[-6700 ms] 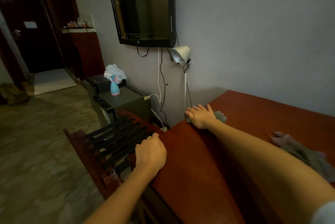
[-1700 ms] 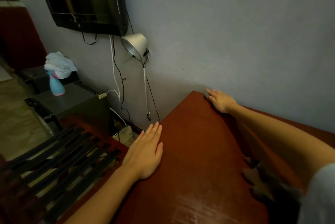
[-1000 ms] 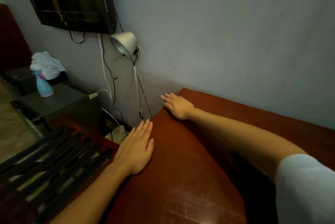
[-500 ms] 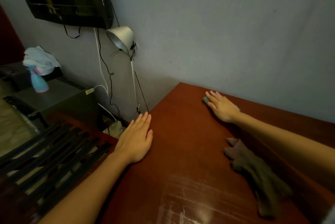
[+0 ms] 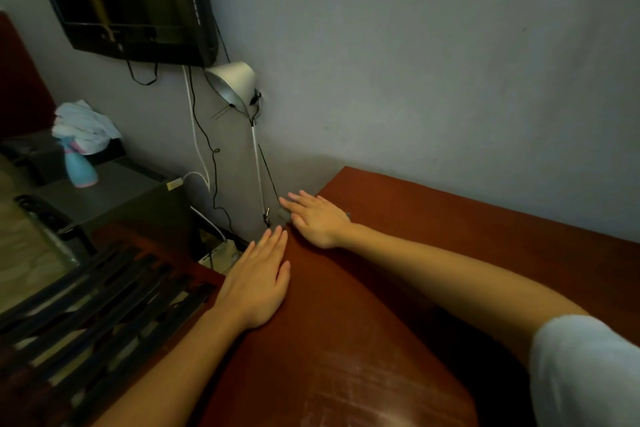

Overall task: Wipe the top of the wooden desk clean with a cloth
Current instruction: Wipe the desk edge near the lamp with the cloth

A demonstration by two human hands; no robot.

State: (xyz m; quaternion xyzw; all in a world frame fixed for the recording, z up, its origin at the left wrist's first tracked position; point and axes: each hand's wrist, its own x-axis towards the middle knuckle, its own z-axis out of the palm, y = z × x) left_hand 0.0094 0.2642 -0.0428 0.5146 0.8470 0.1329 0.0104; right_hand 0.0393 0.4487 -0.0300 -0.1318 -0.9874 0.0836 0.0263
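Observation:
The reddish-brown wooden desk (image 5: 433, 236) fills the lower right, its back edge against the grey wall. My right hand (image 5: 317, 219) lies flat near the desk's far left corner, pressing a grey cloth (image 5: 284, 215); only a small bit of cloth shows past the fingertips at the desk's edge. The rest of the cloth is hidden under my hand and arm. My left hand (image 5: 258, 283) rests palm down on the desk's left edge, fingers together, holding nothing.
A white clamp lamp (image 5: 232, 84) and hanging cables (image 5: 204, 136) sit just left of the desk corner, under a wall-mounted TV (image 5: 131, 1). A dark slatted rack (image 5: 86, 298) stands at lower left. A blue spray bottle (image 5: 79, 167) and a white rag (image 5: 85, 127) rest on a grey cabinet.
My right hand has swept the cloth left along the back of the desk to the far left corner. The trailing cloth is now hidden under my arm. My left hand stays put.

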